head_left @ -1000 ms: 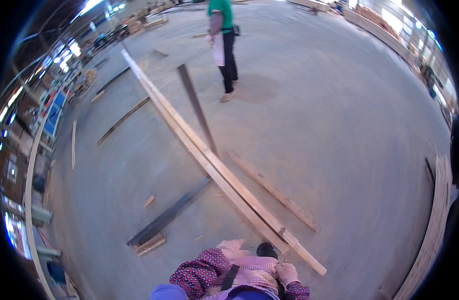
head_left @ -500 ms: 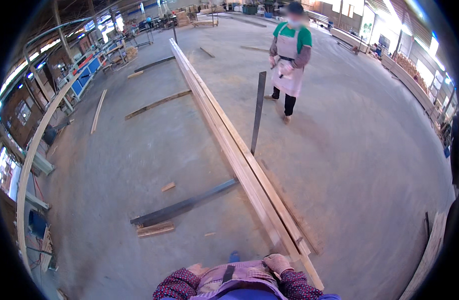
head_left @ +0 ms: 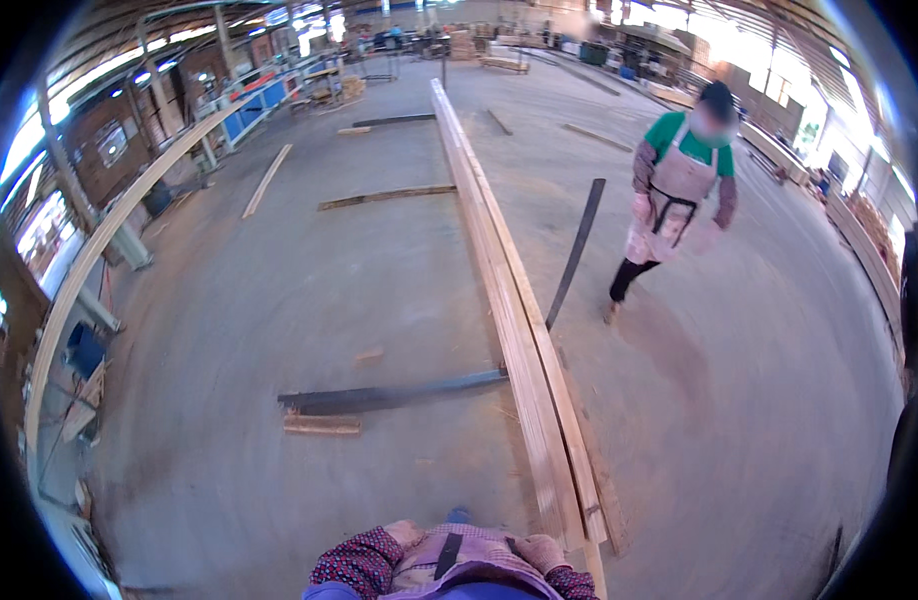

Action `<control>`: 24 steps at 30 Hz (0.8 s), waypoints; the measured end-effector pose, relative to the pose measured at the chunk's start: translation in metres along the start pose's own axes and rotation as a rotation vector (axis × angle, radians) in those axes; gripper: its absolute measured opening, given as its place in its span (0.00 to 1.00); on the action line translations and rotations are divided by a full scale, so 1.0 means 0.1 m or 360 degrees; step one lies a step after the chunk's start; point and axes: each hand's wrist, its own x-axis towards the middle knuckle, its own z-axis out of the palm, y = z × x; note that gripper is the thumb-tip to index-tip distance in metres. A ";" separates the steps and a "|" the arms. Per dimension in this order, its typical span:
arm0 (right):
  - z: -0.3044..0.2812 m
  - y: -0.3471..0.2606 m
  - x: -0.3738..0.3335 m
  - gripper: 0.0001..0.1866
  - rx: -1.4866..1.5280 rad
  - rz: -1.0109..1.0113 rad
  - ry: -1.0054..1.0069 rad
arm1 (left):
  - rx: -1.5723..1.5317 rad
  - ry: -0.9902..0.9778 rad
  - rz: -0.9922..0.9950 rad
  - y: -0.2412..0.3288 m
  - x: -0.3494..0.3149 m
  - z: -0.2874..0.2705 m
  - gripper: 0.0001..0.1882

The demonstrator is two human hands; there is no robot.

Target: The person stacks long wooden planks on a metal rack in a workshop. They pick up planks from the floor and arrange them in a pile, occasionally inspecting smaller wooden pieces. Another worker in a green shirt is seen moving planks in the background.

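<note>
My left hand (head_left: 406, 534) rests against the front of my checked apron (head_left: 466, 556), at its left side. At the apron's right side is my right hand (head_left: 540, 552), close to the near end of the long boards. Both hands look pale and gloved; their fingers are too blurred and tucked in to read, and nothing visible sticks out of them. The long pale boards (head_left: 508, 338) lie lengthwise in a narrow stack, running from beside my right hand far ahead, with a dark gap between the left and right ones.
A dark bar (head_left: 394, 396) and a wooden crosspiece (head_left: 387, 198) extend left from the boards. A dark upright post (head_left: 576, 253) stands just right. Beyond it walks a co-worker in a pale apron (head_left: 676, 185). Wood offcuts (head_left: 322, 425) lie on the floor; a long curved-looking strip (head_left: 129, 212) runs along the left.
My view has turned, shifting the boards to the right in the picture. The co-worker has gone from standing with hands together to striding, arms apart. My right hand sits nearer the apron.
</note>
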 end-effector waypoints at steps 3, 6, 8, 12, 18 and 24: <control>0.10 0.18 0.03 0.23 -0.0156 -0.0193 -0.0094 | -0.0058 0.0350 0.0179 -0.08 -0.10 0.37 0.17; 0.20 0.55 0.17 0.22 -0.0616 -0.0660 -0.0123 | 0.0004 0.0539 0.0462 -0.28 0.15 0.97 0.19; 0.47 0.81 0.10 0.20 -0.0618 -0.0718 -0.0109 | -0.0132 0.0423 0.0362 -0.31 0.17 1.44 0.21; 0.21 0.82 -0.31 0.17 -0.0584 -0.0648 -0.0066 | -0.0479 0.0157 -0.0058 0.23 0.05 1.57 0.26; 0.35 1.45 -0.45 0.15 0.0356 0.0008 0.0243 | -0.0690 0.0044 -0.0343 0.86 -0.20 0.95 0.27; 0.58 1.94 -0.35 0.22 0.2763 0.1251 0.0767 | -0.0354 -0.0068 0.0007 1.07 -0.17 0.60 0.20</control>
